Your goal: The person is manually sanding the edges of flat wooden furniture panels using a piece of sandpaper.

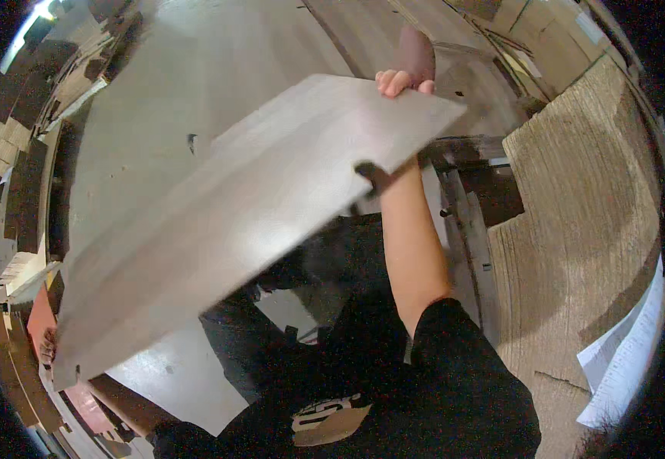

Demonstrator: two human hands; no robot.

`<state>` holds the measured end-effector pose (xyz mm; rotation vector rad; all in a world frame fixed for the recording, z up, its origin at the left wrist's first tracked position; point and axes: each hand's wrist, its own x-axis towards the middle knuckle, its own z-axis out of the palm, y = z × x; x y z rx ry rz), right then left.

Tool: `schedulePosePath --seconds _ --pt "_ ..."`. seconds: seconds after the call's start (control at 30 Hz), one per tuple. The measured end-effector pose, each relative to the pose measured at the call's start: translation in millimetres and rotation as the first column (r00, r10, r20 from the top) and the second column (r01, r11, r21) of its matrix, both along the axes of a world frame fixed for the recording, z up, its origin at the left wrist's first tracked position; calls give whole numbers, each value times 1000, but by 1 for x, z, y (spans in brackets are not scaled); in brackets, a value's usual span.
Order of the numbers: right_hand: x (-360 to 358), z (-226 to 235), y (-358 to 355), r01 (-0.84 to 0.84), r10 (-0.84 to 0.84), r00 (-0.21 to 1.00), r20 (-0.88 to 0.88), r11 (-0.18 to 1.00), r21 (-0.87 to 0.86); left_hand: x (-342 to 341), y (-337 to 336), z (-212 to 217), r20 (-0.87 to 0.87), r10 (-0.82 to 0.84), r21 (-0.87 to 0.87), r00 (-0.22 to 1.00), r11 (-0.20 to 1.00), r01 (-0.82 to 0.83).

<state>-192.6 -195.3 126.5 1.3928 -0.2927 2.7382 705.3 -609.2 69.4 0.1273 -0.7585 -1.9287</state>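
Note:
A large flat pale grey panel [217, 206] lies tilted across the view, from the lower left to the upper right. It has a dark notch in its near edge by my right forearm and a small slot near its left end. My right hand [404, 82] grips the far edge at the upper right, fingertips over the face and the rest hidden behind. My left hand [47, 348] closes on the left end, its fingers partly hidden. A blurred reddish-brown shape [416, 53] shows beyond my right fingers; I cannot tell what it is.
A tall pile of brown corrugated cardboard [577, 222] stands close on my right, with white printed sheets [627, 356] hanging by it. Cardboard cartons [550, 46] sit at the far right. Stacked boards and cartons [22, 191] line the left. Smooth grey floor [164, 61] extends ahead.

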Motion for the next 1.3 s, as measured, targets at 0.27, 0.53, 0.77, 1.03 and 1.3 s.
schedulePosePath --seconds 0.27,0.53,0.77,1.03,1.3 --pt "36 -1 34 -353 -28 742 669 833 427 -128 -106 -48 55 174 215 983 960 -182" --pt "29 -13 55 -506 80 769 634 682 528 -234 30 -45 130 366 333 922 860 -388" --pt "31 8 142 2 -276 954 118 397 918 -277 144 -60 327 507 592 797 548 -591" --pt "197 -81 150 408 -340 821 -459 -214 888 -205 83 -163 784 280 355 554 529 -771" --pt "206 -91 116 327 -118 897 -425 -470 820 -284 141 -87 754 485 175 442 501 -847"
